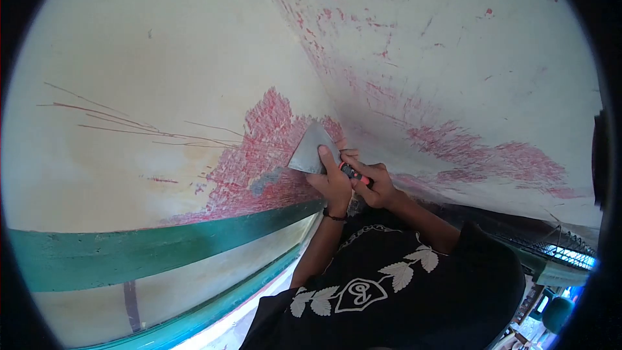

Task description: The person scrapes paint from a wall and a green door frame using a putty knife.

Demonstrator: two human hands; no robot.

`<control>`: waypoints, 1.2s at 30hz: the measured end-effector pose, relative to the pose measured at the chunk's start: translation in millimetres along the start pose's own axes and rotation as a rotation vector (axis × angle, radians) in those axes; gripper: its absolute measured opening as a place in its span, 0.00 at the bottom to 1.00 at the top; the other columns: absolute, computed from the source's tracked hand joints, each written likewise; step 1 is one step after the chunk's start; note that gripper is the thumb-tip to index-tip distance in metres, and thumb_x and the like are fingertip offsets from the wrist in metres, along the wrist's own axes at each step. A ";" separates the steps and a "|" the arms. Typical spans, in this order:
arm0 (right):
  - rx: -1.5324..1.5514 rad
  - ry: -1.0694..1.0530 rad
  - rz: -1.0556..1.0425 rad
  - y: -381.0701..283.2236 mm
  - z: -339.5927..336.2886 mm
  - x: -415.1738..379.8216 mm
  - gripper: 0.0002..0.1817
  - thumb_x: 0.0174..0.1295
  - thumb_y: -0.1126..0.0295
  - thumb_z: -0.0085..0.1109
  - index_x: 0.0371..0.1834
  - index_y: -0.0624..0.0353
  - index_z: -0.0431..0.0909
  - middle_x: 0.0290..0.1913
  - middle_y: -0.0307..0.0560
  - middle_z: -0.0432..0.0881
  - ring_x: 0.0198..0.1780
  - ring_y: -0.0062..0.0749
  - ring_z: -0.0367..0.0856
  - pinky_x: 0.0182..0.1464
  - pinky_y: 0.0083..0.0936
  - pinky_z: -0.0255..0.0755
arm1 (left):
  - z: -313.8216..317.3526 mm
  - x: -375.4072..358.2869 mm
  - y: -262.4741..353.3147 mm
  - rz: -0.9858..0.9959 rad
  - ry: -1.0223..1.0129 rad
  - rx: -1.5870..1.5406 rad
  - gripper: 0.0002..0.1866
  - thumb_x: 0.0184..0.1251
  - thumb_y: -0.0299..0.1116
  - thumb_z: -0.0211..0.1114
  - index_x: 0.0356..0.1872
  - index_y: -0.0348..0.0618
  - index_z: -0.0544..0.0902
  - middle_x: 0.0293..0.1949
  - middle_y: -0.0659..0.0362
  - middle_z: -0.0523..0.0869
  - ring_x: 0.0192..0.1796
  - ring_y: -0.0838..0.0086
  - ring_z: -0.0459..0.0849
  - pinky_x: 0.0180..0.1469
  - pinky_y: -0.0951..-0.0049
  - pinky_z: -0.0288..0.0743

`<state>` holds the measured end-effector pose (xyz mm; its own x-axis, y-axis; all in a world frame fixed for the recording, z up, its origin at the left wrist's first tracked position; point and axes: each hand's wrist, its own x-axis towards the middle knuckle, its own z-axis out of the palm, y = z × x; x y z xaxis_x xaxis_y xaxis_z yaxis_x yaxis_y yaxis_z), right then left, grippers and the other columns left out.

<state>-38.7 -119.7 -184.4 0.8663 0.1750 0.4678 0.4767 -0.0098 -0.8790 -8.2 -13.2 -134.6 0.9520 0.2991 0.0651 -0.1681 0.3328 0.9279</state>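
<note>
A putty knife with a wide grey metal blade and a black-and-red handle lies against the wall near the inner corner. My right hand is closed around its handle. The thumb of my left hand presses on the blade near the handle, while its other fingers are partly hidden; that hand is closed on the tool. Around the blade spreads a rough red patch where the pale coating is gone. A small grey spot shows just below and left of the blade.
A green ledge runs along the wall below the patch. The right-hand wall carries red scraped marks, and long scratches cross the left wall. A dark wire rack sits at lower right, with a green object beneath it.
</note>
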 end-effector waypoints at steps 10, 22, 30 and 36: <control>-0.031 -0.049 -0.001 -6.0 -16.9 16.4 0.30 0.61 0.75 0.59 0.69 0.72 0.72 0.25 0.52 0.82 0.25 0.32 0.83 0.35 0.25 0.74 | 18.0 2.0 9.8 0.056 0.124 0.031 0.23 0.81 0.40 0.56 0.49 0.19 0.79 0.40 0.44 0.88 0.32 0.63 0.89 0.35 0.66 0.84; -0.116 -0.125 -0.063 4.7 -18.9 16.0 0.30 0.61 0.73 0.59 0.68 0.71 0.73 0.28 0.55 0.84 0.27 0.38 0.86 0.36 0.27 0.77 | 10.2 -1.7 -4.1 0.085 0.310 -0.059 0.22 0.80 0.42 0.59 0.41 0.24 0.81 0.30 0.47 0.88 0.27 0.65 0.88 0.31 0.68 0.84; -0.065 -0.138 -0.017 9.9 -37.5 14.4 0.30 0.62 0.72 0.60 0.70 0.67 0.73 0.28 0.58 0.84 0.28 0.41 0.86 0.36 0.30 0.78 | 35.4 -2.5 0.6 0.167 0.390 0.093 0.21 0.79 0.41 0.60 0.39 0.25 0.81 0.30 0.49 0.87 0.25 0.67 0.87 0.28 0.69 0.82; -0.065 -0.041 -0.138 -4.8 -33.7 39.0 0.29 0.63 0.71 0.59 0.70 0.67 0.73 0.26 0.55 0.82 0.26 0.38 0.85 0.34 0.29 0.77 | 47.9 8.3 27.4 0.174 0.368 0.085 0.20 0.79 0.40 0.60 0.39 0.27 0.82 0.30 0.51 0.87 0.26 0.69 0.86 0.28 0.71 0.80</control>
<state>-2.1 -145.9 -158.8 0.7855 0.2191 0.5787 0.6008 -0.0462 -0.7981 7.3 -44.4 -91.0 0.7537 0.6492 0.1021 -0.2818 0.1789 0.9426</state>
